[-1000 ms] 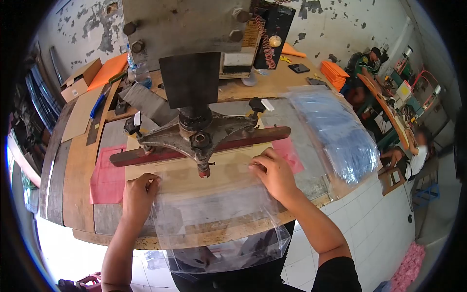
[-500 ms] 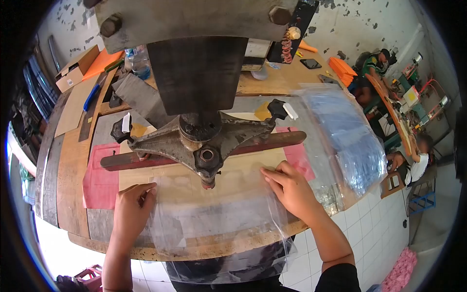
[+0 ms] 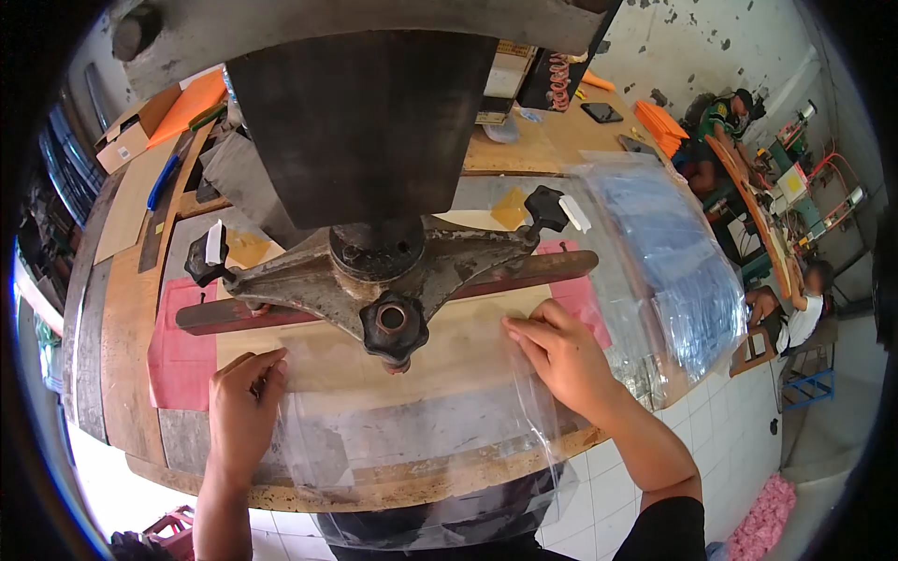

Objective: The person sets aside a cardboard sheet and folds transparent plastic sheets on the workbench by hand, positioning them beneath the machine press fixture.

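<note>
A clear plastic sheet [image 3: 421, 439] spans the space between my hands, its near part hanging over the table's front edge. My left hand [image 3: 248, 393] pinches its left corner, and my right hand [image 3: 552, 351] pinches the right one. Just beyond them is a metal press head [image 3: 374, 271] with black knobs and a long bar [image 3: 505, 278] that hides the sheet's far edge. Beneath the bar lies a tan sheet [image 3: 449, 327], with a red piece at either end, the left one [image 3: 182, 355] larger in view.
A stack of clear bluish plastic bags [image 3: 669, 262] lies on the right of the table [image 3: 140, 374]. At the back are orange pieces [image 3: 659, 124] and a phone [image 3: 601, 112]. A blue cutter [image 3: 163, 182] lies at left. Two people sit far right, one in green [image 3: 720, 117].
The camera view has shifted, so the press head looks larger and nearer. My hands sit slightly farther apart in the image, still pinching the sheet's corners.
</note>
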Motion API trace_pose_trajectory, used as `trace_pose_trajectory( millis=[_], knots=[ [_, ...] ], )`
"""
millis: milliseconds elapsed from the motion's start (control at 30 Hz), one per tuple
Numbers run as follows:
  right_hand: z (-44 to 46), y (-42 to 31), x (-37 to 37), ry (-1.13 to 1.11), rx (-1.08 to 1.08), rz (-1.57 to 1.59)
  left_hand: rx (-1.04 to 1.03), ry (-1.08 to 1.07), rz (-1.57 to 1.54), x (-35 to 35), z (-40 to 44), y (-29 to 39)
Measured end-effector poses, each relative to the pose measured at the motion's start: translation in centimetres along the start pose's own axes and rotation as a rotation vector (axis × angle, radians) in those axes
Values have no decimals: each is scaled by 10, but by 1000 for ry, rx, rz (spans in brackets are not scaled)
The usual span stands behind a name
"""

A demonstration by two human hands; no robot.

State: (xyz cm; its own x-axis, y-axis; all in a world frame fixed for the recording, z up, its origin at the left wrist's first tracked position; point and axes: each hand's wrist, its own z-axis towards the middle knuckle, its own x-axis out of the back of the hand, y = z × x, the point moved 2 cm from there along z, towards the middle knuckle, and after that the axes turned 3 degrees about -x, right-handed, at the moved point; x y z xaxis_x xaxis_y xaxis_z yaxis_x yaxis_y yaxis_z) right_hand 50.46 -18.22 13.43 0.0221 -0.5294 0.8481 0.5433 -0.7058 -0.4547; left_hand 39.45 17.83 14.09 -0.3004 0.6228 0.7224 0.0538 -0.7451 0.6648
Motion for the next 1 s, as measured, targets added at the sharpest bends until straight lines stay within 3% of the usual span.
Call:
trace_pose_trajectory(
  millis=[1000],
  knots=[
    [15,5,-11,78,-47,60,80,17,-17,-6,9,-1]
  ],
)
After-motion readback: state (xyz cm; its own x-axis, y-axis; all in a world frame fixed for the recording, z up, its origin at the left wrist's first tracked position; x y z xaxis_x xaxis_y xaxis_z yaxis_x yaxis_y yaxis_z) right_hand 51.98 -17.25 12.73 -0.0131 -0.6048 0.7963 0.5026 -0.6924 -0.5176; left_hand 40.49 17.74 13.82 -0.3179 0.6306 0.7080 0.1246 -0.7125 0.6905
